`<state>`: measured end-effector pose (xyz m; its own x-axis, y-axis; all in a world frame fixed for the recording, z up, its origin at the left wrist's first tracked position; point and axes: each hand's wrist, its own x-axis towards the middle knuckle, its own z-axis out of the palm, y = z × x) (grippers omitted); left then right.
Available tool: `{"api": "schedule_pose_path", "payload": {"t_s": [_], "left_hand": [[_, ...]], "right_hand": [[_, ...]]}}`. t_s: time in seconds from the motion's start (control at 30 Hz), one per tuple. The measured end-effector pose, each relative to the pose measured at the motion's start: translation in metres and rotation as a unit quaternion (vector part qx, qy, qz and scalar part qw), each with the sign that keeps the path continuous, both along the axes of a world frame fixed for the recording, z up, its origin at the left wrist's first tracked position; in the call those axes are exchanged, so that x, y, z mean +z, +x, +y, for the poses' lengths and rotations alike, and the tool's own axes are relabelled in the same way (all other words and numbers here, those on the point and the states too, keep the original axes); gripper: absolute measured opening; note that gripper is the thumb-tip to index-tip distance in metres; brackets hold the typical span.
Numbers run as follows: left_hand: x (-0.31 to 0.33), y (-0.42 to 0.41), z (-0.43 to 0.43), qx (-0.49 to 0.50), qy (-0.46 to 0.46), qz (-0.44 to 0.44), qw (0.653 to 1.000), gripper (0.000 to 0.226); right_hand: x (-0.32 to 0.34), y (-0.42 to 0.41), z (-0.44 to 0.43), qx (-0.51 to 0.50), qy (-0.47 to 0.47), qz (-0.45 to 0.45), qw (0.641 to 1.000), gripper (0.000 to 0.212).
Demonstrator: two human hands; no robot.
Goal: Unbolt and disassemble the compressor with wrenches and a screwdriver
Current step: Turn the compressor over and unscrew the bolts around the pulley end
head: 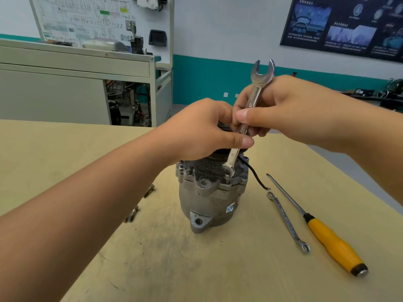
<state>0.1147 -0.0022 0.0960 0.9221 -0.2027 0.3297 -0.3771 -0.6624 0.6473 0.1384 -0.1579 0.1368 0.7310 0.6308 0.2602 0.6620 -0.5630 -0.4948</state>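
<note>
A diagram board stands behind a grey cabinet, a dark poster on the wall.

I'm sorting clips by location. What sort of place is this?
Likely an automotive training workshop: a wiring-diagram teaching board at the back, a car-technology poster beside it, and a compressor on the worktable.

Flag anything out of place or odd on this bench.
Two bolts lie loose on the table left of the compressor, and its black wire trails free onto the table. Nothing looks spilled or broken.
</note>
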Motion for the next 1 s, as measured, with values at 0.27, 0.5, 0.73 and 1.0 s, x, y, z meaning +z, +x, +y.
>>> {"api": "schedule_pose_path", "payload": {"t_s": [0.27, 0.5, 0.73, 1.0], "left_hand": [[-0.008, -0.005, -0.002, 0.067, 0.013, -0.115, 0.991, 0.024], [-0.059, -0.038, 0.011, 0.157, -0.079, -0.229, 0.957, 0.019], [-0.072, -0.039, 0.002, 0.152, 0.084, -0.100, 0.980, 0.043], [-0.074, -0.023, -0.013, 0.209, 0.097, -0.088, 0.969, 0.029]], "right_hand": [[-0.001, 0.001, -0.006, -0.020, 0.016, 0.017, 1.000, 0.020], [-0.002, 0.000, -0.009, -0.032, 0.003, 0.011, 0.999, 0.033], [0.002, 0.003, -0.005, -0.005, -0.031, 0.009, 0.999, 0.019], [0.007, -0.004, -0.004, 0.040, -0.059, -0.007, 0.997, 0.016]]}}
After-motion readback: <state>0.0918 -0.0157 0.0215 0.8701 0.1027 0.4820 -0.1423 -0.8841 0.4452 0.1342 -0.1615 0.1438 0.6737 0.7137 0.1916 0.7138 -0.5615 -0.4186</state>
